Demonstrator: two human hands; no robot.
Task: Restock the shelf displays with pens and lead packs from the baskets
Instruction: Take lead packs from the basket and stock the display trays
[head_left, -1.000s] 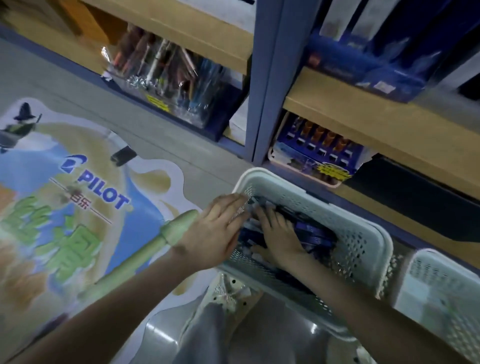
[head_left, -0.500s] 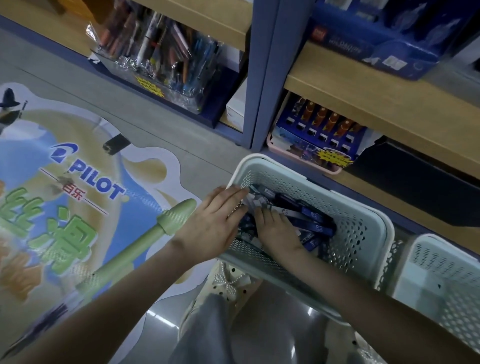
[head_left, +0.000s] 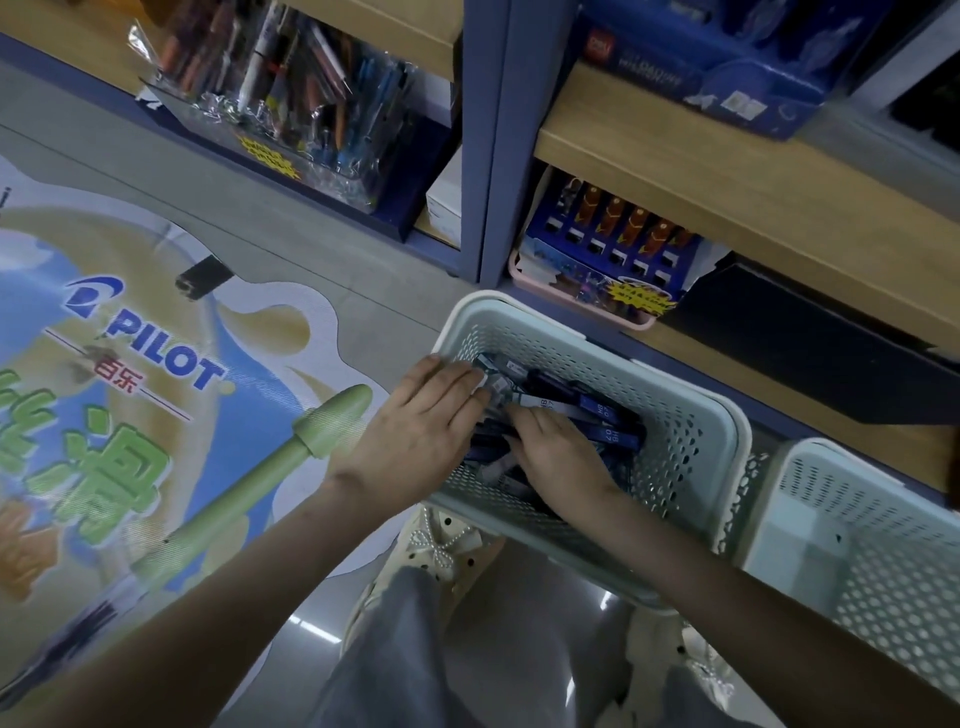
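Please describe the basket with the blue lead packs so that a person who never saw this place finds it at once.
Find the blue shelf post; two pale perforated baskets sit side by side near its foot. The basket meant is the one nearer the post, with the left hand and right hand in it. Only it holds dark blue lead packs; the neighbour basket shows none.
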